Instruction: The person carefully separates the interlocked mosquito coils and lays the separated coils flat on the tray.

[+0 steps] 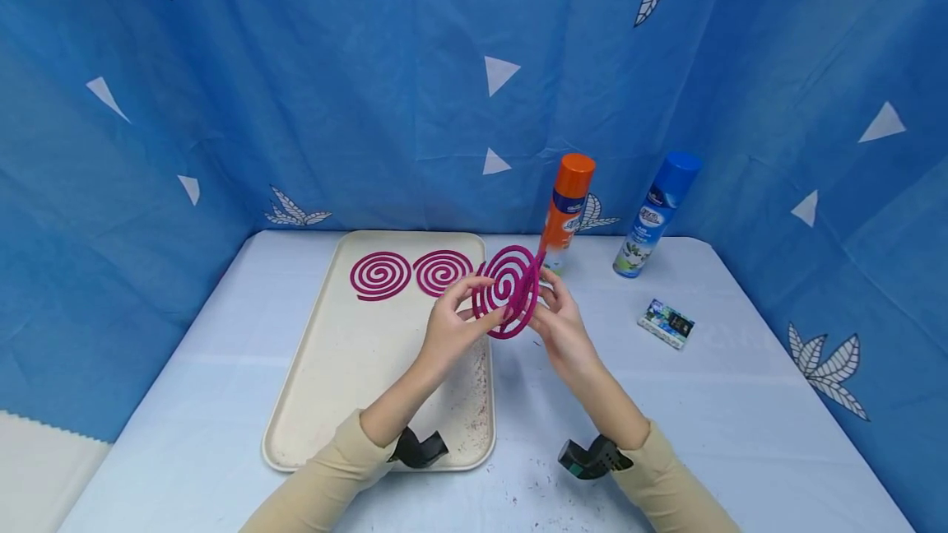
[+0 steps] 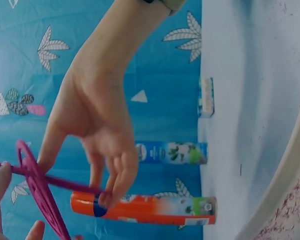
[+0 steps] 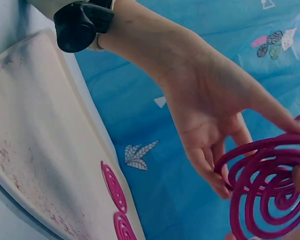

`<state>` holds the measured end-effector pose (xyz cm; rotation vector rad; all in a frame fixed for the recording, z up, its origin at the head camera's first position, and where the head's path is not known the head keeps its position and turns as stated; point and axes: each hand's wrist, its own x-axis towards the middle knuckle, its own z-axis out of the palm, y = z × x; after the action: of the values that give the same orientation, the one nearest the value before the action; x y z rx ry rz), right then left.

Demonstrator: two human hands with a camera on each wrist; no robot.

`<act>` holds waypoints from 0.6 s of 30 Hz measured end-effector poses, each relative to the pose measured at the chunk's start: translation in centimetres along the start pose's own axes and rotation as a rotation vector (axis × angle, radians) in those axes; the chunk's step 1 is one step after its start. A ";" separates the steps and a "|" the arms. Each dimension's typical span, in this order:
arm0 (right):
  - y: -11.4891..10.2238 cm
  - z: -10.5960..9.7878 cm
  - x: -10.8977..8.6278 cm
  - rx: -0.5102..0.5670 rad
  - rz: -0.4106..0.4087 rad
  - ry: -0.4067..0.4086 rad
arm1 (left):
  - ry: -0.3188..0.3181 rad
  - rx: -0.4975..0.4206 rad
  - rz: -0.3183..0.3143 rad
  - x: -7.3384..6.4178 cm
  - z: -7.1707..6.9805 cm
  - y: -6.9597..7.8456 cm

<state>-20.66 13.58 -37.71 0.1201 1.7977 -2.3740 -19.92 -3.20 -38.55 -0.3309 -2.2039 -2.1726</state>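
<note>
Two magenta mosquito coils are held up crossed over each other at the right edge of the beige tray (image 1: 355, 377). My left hand (image 1: 453, 321) grips the coil that faces me (image 1: 498, 276) by its left edge. With thumb and fingers, my right hand (image 1: 566, 327) pinches the other coil (image 1: 527, 285), which stands nearly edge-on. The left wrist view shows the crossed coils (image 2: 49, 206) seen from the side, with the right hand (image 2: 95, 115) beyond. In the right wrist view, the left hand (image 3: 205, 110) holds the rim of the overlapping coils (image 3: 247, 192).
Two more coils lie flat at the tray's far end, a left one (image 1: 379, 275) and a right one (image 1: 442, 272) partly behind my left hand. Behind stand an orange spray can (image 1: 569, 196) and a blue spray can (image 1: 652, 216). A small box (image 1: 666, 323) lies on the white table (image 1: 533, 451).
</note>
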 end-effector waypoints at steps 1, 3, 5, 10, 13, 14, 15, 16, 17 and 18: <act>-0.1 -0.1 0.1 -0.002 0.007 0.044 | 0.025 -0.013 -0.008 0.1 -0.1 0.1; -0.3 -0.5 0.3 -0.003 0.024 0.115 | 0.078 -0.058 -0.031 0.4 -0.5 0.2; -0.6 -0.9 0.5 0.015 0.049 0.167 | 0.116 -0.127 -0.057 0.6 -0.9 0.4; -1.6 -1.9 0.6 0.048 0.083 0.221 | 0.197 -0.282 -0.086 1.3 -2.1 0.9; -2.0 -2.4 0.7 0.056 0.094 0.228 | 0.225 -0.306 -0.091 1.6 -2.8 1.1; -2.2 -2.5 0.6 0.057 0.098 0.223 | 0.231 -0.303 -0.095 1.6 -3.0 1.1; -2.2 -2.5 0.7 0.057 0.099 0.220 | 0.233 -0.292 -0.097 1.7 -3.1 1.1; -2.3 -2.6 0.7 0.059 0.099 0.215 | 0.234 -0.283 -0.097 1.7 -3.2 1.1; -2.3 -2.6 0.7 0.061 0.098 0.210 | 0.234 -0.270 -0.095 1.7 -3.3 1.2; -2.3 -2.6 0.6 0.064 0.095 0.204 | 0.236 -0.262 -0.093 1.7 -3.3 1.2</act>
<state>-21.78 16.63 -36.31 0.4600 1.7548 -2.4282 -21.81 -6.25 -37.05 0.0249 -1.8516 -2.4093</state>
